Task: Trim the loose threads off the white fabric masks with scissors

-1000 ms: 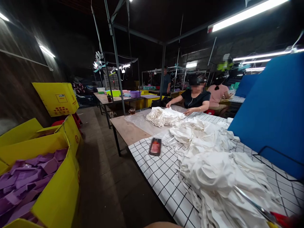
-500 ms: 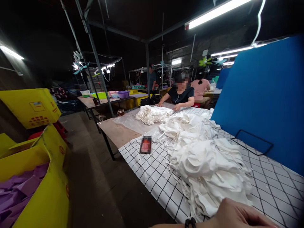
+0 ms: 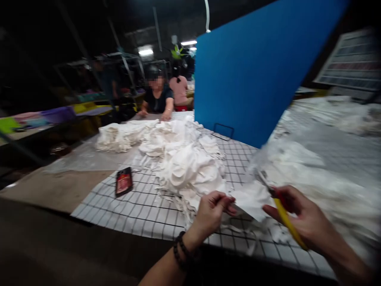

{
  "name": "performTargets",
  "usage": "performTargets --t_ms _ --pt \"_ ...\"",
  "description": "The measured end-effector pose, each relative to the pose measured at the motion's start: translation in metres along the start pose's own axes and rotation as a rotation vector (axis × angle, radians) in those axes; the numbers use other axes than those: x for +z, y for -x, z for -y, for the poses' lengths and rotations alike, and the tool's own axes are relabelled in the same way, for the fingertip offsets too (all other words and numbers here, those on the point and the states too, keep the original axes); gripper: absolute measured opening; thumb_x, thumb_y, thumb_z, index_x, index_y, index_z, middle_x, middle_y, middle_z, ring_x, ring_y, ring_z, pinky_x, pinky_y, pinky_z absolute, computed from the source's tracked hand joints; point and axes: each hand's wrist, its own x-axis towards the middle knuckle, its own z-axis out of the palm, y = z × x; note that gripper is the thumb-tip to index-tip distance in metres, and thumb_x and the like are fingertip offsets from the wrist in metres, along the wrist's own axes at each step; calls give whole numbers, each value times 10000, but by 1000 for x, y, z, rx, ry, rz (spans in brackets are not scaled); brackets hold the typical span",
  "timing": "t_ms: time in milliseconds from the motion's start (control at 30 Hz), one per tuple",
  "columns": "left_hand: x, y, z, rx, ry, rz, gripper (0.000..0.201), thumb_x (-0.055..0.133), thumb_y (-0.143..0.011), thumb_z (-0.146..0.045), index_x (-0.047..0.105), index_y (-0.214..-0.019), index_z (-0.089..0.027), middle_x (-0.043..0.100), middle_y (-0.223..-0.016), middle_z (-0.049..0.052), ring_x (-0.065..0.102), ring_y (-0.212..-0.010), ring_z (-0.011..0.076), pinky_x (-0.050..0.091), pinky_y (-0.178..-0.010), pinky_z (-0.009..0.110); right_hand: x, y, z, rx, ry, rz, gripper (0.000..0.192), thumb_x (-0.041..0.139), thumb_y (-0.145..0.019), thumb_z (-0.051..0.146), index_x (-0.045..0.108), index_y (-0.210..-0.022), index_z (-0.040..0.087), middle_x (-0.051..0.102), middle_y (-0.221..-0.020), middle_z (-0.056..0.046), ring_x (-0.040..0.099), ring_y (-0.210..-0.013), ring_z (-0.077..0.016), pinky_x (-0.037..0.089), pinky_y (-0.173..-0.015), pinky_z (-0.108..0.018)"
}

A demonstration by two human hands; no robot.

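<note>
Reaching forearms: angled up and inward
Left hand: pinched narrow on white cloth over the bench, near side
Right hand: curled around scissors, blades pointing away
White pile: just beyond the left hand, on the bench

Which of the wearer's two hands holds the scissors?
The right hand: yellow-handled scissors sit in its grip. The left hand, on the arm with a dark bracelet, pinches white cloth instead.
</note>
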Motion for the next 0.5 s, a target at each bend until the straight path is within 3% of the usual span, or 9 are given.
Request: performTargets --t_ms 67,200,500 --pt "-1 0 1 38 -76 21 287 659 -840 -406 690 -848 -121 680 -663 28 651 -580 138 509 -632 244 -3 10 4 65 80 107 409 742 -726 503 545 -970 240 610 -769 -24 580 -654 -187 478 -552 -276" --pt "-2 1 1 103 -163 73 227 617 -882 -356 675 -863 -138 624 -709 6 648 -617 133 512 -638 242 1 23 21 113 176 234 357 728 -716 414 534 -962 242 562 -716 22 538 -630 -166 449 -551 -271" --pt "-2 5 4 168 -272 150 178 543 -926 -296 634 -853 -161 552 -671 -23 595 -571 106 477 -600 230 9 29 32 67 213 274 292 698 -712 354 518 -901 222 554 -725 19 513 -613 -159 417 -563 -281"
